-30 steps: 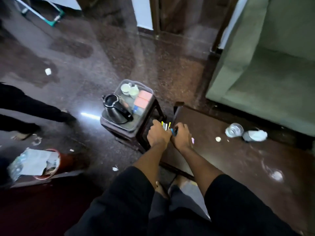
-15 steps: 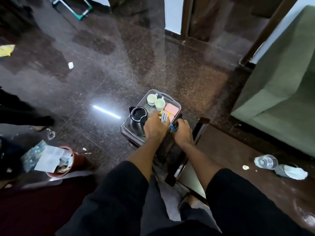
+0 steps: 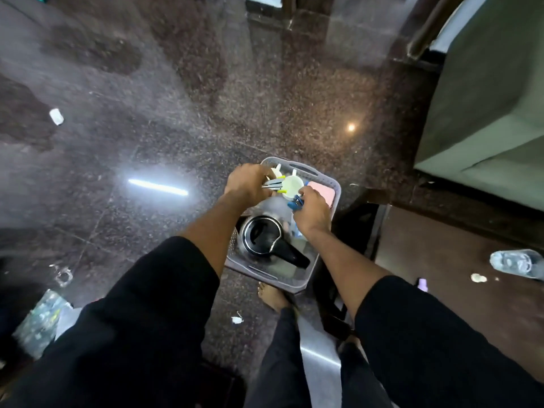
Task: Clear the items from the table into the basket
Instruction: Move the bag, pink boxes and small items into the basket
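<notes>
A grey plastic basket point(image 3: 329, 184) stands on a small dark stool. Inside it are a black-and-steel kettle point(image 3: 265, 240), white cups point(image 3: 292, 187) and a pink box point(image 3: 322, 191). My left hand point(image 3: 247, 184) hovers over the basket's far left part, shut on a bundle of yellow-and-grey clips point(image 3: 275, 184). Over the middle of the basket, my right hand point(image 3: 312, 210) is closed on blue clips point(image 3: 295, 203). The brown table point(image 3: 459, 290) lies to the right with a clear plastic bottle point(image 3: 515, 263) on its side.
A green sofa point(image 3: 485, 98) fills the upper right. On the table lie a small white scrap point(image 3: 478, 278) and a purple object point(image 3: 422, 284). A bin with paper point(image 3: 41, 322) stands lower left. Litter dots the glossy floor. My bare foot point(image 3: 272, 297) is beside the stool.
Both hands have moved from the table's corner out over the basket, carrying the clips. The view has swung so the basket sits straight ahead and the table has slid right.
</notes>
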Demonstrator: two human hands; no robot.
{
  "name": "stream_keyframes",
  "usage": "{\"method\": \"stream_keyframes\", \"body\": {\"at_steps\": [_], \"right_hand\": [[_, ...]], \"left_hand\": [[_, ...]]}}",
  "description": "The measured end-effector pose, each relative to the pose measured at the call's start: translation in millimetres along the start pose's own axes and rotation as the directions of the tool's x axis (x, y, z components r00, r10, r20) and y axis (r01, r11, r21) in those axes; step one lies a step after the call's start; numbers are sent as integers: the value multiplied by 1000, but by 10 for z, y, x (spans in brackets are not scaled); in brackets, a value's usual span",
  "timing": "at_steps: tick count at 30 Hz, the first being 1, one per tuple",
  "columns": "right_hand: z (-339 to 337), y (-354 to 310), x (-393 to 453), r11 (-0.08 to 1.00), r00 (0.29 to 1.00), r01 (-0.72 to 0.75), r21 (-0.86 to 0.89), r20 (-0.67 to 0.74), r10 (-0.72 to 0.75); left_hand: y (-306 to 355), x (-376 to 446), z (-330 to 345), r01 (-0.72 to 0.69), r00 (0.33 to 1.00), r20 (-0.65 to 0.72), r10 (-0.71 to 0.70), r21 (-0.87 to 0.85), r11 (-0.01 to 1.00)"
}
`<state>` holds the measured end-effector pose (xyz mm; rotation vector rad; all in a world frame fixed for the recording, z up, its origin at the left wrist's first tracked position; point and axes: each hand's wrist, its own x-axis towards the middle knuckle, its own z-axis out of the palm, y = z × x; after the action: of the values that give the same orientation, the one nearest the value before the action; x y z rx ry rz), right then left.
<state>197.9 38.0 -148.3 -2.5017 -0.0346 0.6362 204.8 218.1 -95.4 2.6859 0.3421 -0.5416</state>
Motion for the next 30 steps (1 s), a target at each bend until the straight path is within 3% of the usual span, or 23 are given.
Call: {"method": "stream_keyframes", "body": {"at_steps": [6,14,24,30], "right_hand": [[302,134,300,995,1000,1,-101,16,0],[521,211,413,930,968,232,-285,163,-192],[532,133,527,644,882,471,-603,333,-333],[500,148,470,537,878,474,-698,331,-345]], "left_hand": [[-246,320,269,-70,989,142,52,127,989],[-290,389,499,-203,966,229,124,367,908],[-358,485,600,-290,950,255,182,494,819],[-367,526,610,-352,928,289,234,483,802]]}}
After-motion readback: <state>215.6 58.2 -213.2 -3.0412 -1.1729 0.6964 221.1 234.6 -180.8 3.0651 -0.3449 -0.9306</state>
